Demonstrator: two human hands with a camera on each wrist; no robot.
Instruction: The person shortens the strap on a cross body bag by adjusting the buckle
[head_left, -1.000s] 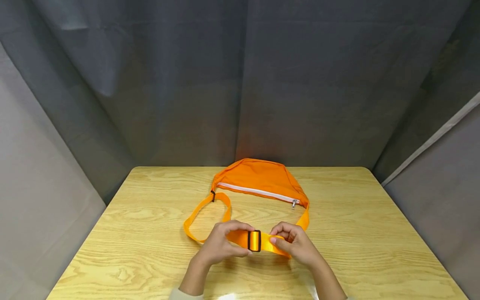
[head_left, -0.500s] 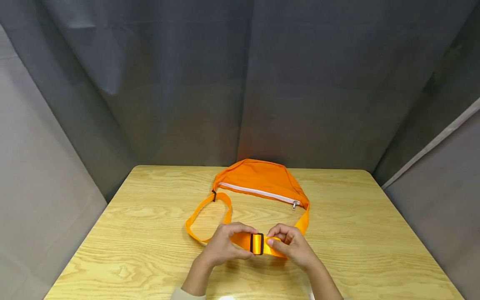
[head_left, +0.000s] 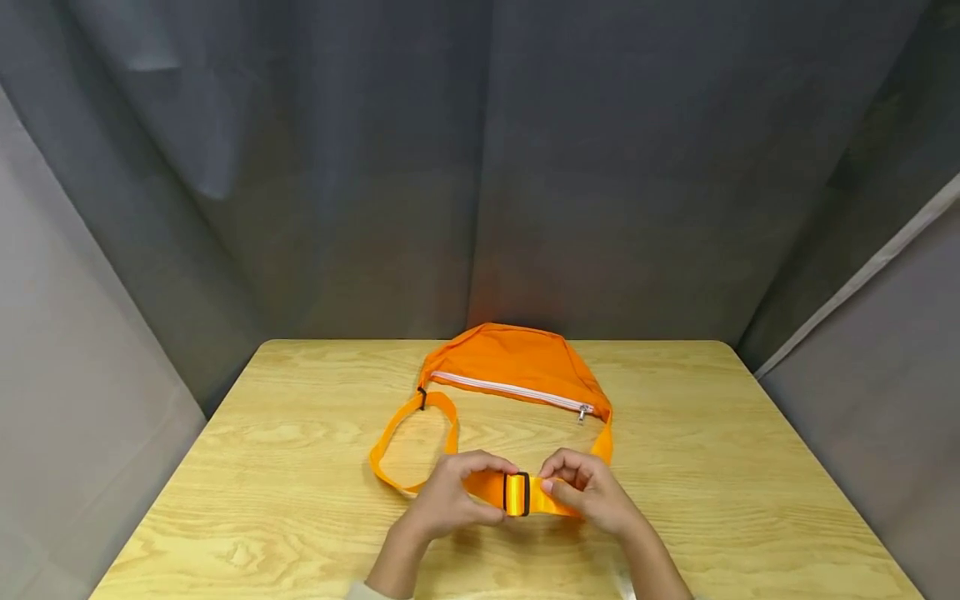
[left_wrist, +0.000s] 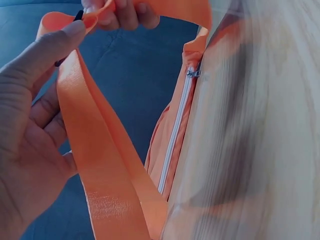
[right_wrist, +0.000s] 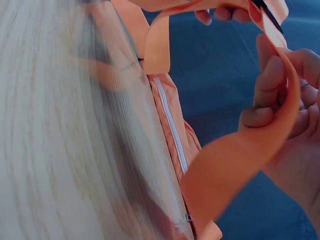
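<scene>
Orange strap (head_left: 543, 497) spans left grip (head_left: 448, 493) and right grip (head_left: 592, 493), bag (head_left: 517, 365) beyond both.

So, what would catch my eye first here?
Probably the bright orange bag near the far edge of the table, with a white zipper along its near side. Then the black buckle in front of it, pinched by the left hand, while the right hand pinches the strap alongside.

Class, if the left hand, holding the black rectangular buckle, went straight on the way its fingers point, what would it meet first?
Probably the right hand, which pinches the flat orange fabric strap running on from the buckle; exact depth is unclear.
</scene>
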